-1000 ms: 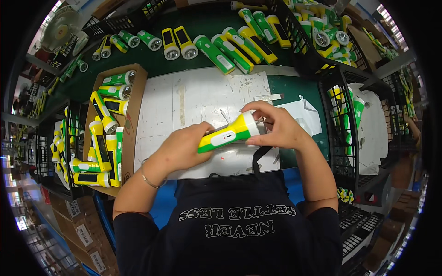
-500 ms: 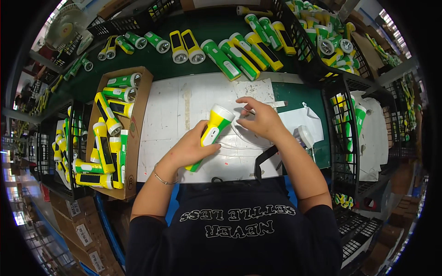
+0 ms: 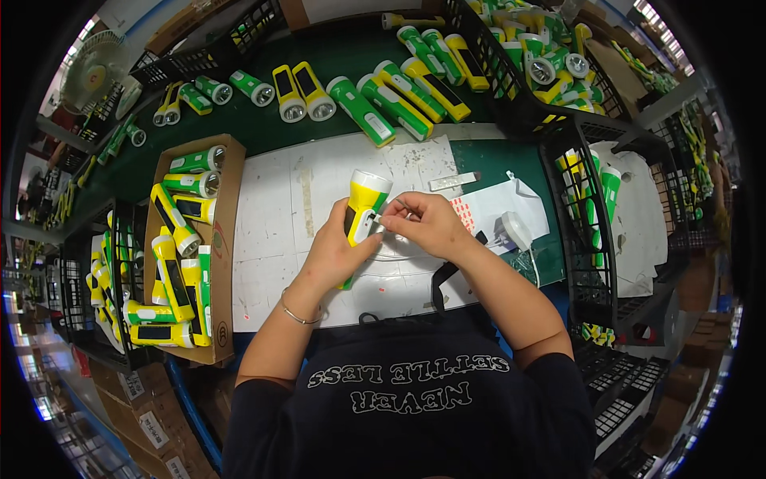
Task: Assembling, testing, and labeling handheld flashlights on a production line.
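Over the middle of the flat white work board (image 3: 271,195), the left hand (image 3: 335,254) is wrapping firmly around a yellow and green plastic flashlight with a white, flared head (image 3: 367,195), which is pointing toward the board's far edge. The right hand (image 3: 431,227) is bringing its thumb and fingertips close together against the small white oblong panel on the flashlight's side; whether they are gripping a small part cannot be told. A thin white cable (image 3: 399,258) is lying on the board below the right hand. Work on the held flashlight appears to be under way and unfinished, since both hands are engaging it. Further yellow and green flashlights are lying in an open brown cardboard box (image 3: 228,231) along the board's left edge, and a loose row of similar flashlights (image 3: 359,110) is resting beyond its far edge; neither hand is touching these, and which are finished is not showing. Compared with half a second earlier, when the right hand was holding off from the flashlight with fingers parted, its fingertips are now meeting the panel, and the flashlight is leaning less toward the board's right side.
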Motion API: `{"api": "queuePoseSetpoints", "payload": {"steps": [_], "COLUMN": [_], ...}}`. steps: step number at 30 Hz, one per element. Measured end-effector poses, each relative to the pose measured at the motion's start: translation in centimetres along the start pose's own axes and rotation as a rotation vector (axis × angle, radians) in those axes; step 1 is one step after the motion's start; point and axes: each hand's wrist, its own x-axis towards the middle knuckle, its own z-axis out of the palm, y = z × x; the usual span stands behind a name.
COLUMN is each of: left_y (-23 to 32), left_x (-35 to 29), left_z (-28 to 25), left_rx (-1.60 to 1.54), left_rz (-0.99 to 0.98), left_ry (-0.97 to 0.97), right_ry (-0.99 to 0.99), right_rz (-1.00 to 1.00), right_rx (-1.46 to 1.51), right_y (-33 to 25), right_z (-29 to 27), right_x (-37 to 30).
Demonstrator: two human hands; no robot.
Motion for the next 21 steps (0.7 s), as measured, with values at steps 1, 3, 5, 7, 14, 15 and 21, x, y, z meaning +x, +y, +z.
{"api": "queuePoseSetpoints", "payload": {"steps": [1, 3, 5, 7, 14, 15, 21], "left_y": [0.4, 1.1, 0.6, 0.8, 1.8, 1.8, -1.2], "left_x": [0.0, 0.1, 0.0, -0.2, -0.7, -0.7, 1.3], "left_z": [0.2, 0.5, 1.0, 1.3, 1.8, 1.8, -0.9], "left_rx": [-0.001, 0.035, 0.191, 0.346, 0.557, 0.538, 0.074], "left_rz": [0.001, -0.019, 0.085, 0.189, 0.253, 0.254, 0.115], "left_ry": [-0.004, 0.008, 0.131, 0.253, 0.355, 0.355, 0.362], "right_ry": [0.032, 0.063, 0.128, 0.138, 0.221, 0.220, 0.161], "right_rz": [0.010, 0.020, 0.026, 0.044, 0.040, 0.039, -0.041], "right_rx": [0.014, 0.029, -0.111, -0.112, -0.020, -0.020, -0.224], "right_y": [0.1, 0.0, -0.4, -0.1, 1.0, 1.2, -1.4], "right_z": [0.1, 0.1, 0.3, 0.8, 1.5, 1.5, 1.7], "right_x": [-0.2, -0.4, -0.7, -0.7, -0.8, -0.8, -3.2]}}
